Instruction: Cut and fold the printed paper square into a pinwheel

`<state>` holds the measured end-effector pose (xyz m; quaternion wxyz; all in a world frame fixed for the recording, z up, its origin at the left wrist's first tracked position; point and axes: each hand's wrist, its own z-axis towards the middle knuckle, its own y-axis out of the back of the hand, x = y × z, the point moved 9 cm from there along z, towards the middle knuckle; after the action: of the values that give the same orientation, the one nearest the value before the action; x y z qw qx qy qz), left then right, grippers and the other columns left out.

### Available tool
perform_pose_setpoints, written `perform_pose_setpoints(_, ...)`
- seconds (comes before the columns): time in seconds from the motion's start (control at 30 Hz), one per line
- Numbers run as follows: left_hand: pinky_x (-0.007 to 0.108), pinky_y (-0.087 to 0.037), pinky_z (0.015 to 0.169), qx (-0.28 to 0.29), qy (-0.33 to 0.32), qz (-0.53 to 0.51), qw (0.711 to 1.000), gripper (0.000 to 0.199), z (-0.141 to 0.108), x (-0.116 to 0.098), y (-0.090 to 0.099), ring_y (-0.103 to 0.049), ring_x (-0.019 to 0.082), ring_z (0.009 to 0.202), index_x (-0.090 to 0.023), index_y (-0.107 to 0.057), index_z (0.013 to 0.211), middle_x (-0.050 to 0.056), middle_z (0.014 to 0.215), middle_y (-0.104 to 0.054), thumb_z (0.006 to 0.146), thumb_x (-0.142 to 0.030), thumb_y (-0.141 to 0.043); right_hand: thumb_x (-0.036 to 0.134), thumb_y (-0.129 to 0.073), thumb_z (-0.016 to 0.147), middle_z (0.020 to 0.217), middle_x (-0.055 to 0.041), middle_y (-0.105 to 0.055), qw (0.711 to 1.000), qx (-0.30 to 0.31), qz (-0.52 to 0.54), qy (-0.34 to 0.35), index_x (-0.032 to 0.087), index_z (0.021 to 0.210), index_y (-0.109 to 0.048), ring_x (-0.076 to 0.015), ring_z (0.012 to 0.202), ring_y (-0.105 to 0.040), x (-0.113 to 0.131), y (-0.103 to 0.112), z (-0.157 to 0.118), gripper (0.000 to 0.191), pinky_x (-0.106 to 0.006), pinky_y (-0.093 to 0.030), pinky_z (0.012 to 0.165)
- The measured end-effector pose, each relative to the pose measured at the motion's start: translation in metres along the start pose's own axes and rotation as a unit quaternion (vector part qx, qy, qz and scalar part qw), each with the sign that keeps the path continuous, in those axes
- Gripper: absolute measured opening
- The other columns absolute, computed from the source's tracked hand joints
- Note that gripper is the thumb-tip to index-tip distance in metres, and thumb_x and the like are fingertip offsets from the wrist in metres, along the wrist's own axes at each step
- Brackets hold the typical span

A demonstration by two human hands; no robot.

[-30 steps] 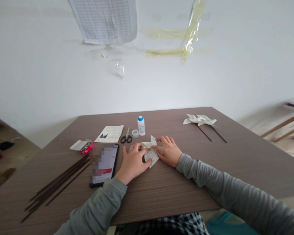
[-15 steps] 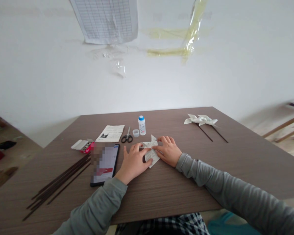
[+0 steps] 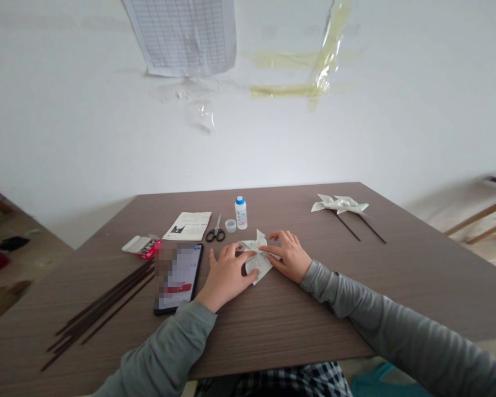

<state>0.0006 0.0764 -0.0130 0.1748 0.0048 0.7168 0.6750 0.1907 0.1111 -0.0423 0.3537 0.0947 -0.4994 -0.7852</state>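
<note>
A printed paper pinwheel [image 3: 259, 264] with folded blades lies on the brown table in front of me. My left hand [image 3: 227, 274] holds its left side, fingers bent over the upper left blade and thumb at the lower part. From the right, my right hand [image 3: 290, 256] reaches its centre with the fingertips, the other fingers slightly curled. Just beyond the paper stand a white bottle with a blue cap [image 3: 241, 213] and a small clear cup [image 3: 230, 225]. Black-handled scissors [image 3: 215, 235] lie beside the cup.
Left of my hands are a phone [image 3: 182, 281], a red and white box [image 3: 144, 247], dark thin sticks [image 3: 95, 309] and printed sheets [image 3: 188, 226]. Two paper pinwheels on sticks [image 3: 341, 204] lie at the back right. A wall rises behind the table [image 3: 281, 193].
My right hand has shifted slightly, its fingers lying a little differently over the pinwheel's centre. My left hand keeps its hold. The whole view has moved a little.
</note>
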Motion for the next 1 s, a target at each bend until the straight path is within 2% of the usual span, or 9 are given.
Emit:
perform_pose_setpoints(0.2, 0.089, -0.033, 0.157, -0.003, 0.004, 0.000, 1.000, 0.057, 0.002, 0.001, -0.002, -0.061, 0.049, 0.181, -0.044, -0.088, 0.170, 0.014, 0.186, -0.073, 0.114, -0.050, -0.089, 0.041, -0.081, 0.128, 0.162, -0.0155, -0.078, 0.998, 0.053, -0.031, -0.018, 0.046, 0.157, -0.097, -0.0397, 0.144, -0.068, 0.004, -0.006, 0.002, 0.033, -0.061, -0.056, 0.129)
perform_pose_setpoints(0.43, 0.092, -0.031, 0.156, -0.003, 0.007, -0.007, 1.000, 0.055, 0.000, 0.001, 0.001, -0.064, 0.049, 0.178, -0.039, -0.087, 0.168, 0.017, 0.183, -0.076, 0.114, -0.048, -0.089, 0.043, -0.077, 0.130, 0.161, -0.0153, -0.078, 0.996, 0.066, -0.035, -0.044, 0.046, 0.155, -0.097, -0.0396, 0.144, -0.067, 0.004, -0.008, 0.005, 0.032, -0.064, -0.055, 0.133)
perform_pose_setpoints(0.6, 0.092, -0.031, 0.156, -0.010, 0.004, -0.007, 1.000, 0.049, 0.000, 0.002, 0.003, -0.065, 0.048, 0.177, -0.041, -0.090, 0.163, 0.015, 0.182, -0.077, 0.115, -0.049, -0.088, 0.042, -0.079, 0.128, 0.158, -0.0154, -0.080, 0.998, 0.050, -0.036, -0.026, 0.045, 0.156, -0.097, -0.0388, 0.142, -0.068, 0.005, -0.007, 0.002, 0.033, -0.065, -0.056, 0.133)
perform_pose_setpoints(0.77, 0.094, -0.034, 0.154, -0.013, -0.004, -0.010, 1.000, 0.053, 0.001, 0.003, 0.003, -0.066, 0.051, 0.176, -0.038, -0.090, 0.165, 0.018, 0.183, -0.077, 0.113, -0.050, -0.091, 0.040, -0.078, 0.129, 0.169, -0.0165, -0.077, 0.999, 0.020, -0.019, 0.018, 0.046, 0.160, -0.096, -0.0411, 0.147, -0.068, 0.009, -0.001, -0.001, 0.037, -0.073, -0.054, 0.136)
perform_pose_setpoints(0.83, 0.096, -0.034, 0.154, -0.017, -0.006, -0.014, 1.000, 0.053, 0.000, 0.002, 0.004, -0.066, 0.052, 0.176, -0.037, -0.091, 0.165, 0.018, 0.183, -0.077, 0.113, -0.050, -0.092, 0.039, -0.076, 0.129, 0.172, -0.0175, -0.077, 0.999, 0.009, -0.010, 0.031, 0.044, 0.157, -0.098, -0.0416, 0.149, -0.068, 0.010, 0.002, -0.003, 0.036, -0.074, -0.054, 0.136)
perform_pose_setpoints(1.0, 0.093, -0.031, 0.157, -0.011, -0.011, -0.011, 1.000, 0.049, 0.000, 0.005, 0.005, -0.066, 0.050, 0.177, -0.040, -0.092, 0.163, 0.016, 0.183, -0.078, 0.116, -0.051, -0.089, 0.038, -0.082, 0.126, 0.170, -0.0158, -0.079, 0.999, 0.011, 0.000, 0.036, 0.041, 0.135, -0.105, -0.0414, 0.148, -0.066, 0.009, 0.002, -0.005, 0.024, -0.075, -0.052, 0.138)
